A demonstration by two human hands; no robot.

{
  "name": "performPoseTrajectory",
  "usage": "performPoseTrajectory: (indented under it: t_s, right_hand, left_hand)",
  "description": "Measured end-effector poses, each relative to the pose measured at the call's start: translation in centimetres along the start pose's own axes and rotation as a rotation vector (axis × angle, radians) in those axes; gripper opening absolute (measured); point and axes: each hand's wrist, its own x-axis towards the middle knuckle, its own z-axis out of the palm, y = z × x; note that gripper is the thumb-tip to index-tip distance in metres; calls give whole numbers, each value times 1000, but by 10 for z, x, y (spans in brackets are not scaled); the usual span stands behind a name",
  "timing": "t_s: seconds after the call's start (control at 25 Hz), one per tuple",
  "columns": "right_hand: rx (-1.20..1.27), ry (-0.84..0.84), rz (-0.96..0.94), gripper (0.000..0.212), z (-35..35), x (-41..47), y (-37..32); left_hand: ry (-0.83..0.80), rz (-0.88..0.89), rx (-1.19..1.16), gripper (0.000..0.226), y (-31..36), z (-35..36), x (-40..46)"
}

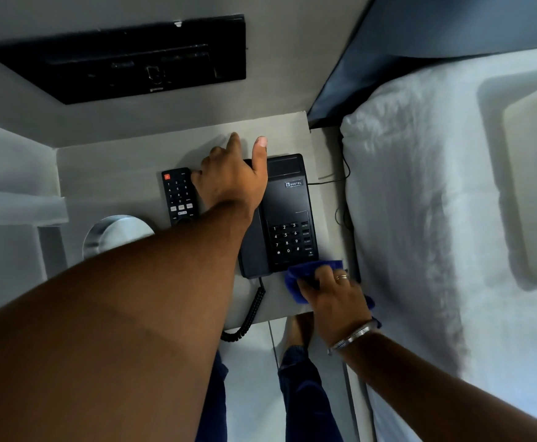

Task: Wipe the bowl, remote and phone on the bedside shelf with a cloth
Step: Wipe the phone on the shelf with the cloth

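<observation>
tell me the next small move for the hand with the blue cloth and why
Probably slide the right hand with its bunched blue cloth up across the black desk phone keypad: the cloth sits only at the phone's near corner, while the left hand rests on the handset end.

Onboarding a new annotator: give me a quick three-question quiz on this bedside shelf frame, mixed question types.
1. True or false: the folded blue cloth is in the left hand.
2. Which black item lies between the round metal bowl and the black corded desk phone?
A) black TV remote with number keys
B) wallet
C) charger
3. Fill in: the cloth touches the phone at its ___ edge, below the keypad.

Key
1. False; the right hand grips it.
2. A.
3. Near; the left hand rests over the handset side.
</observation>
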Motion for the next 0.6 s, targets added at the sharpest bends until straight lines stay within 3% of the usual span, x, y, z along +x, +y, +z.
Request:
performPoseTrajectory:
  t_s: [0.12, 0.2, 0.32, 0.48, 0.6]
  right_hand:
    - [0, 320, 7, 70, -15, 23, 3]
    - [2, 423, 9, 71, -32, 59, -1]
    - [-51, 288, 55, 73, -37, 79, -15]
    - [2, 51, -52, 66, -13, 23, -17]
    - [45, 208, -69, 62, -29, 27, 2]
  left_hand:
    - [14, 0, 0, 81, 0, 1, 0]
    - [29, -7, -10, 81, 0, 2, 1]
    - [21, -16, -23, 83, -1, 4, 2]
    - [9, -34, -25, 71, -2, 3, 1]
    - [-23, -29, -48, 54, -2, 4, 2]
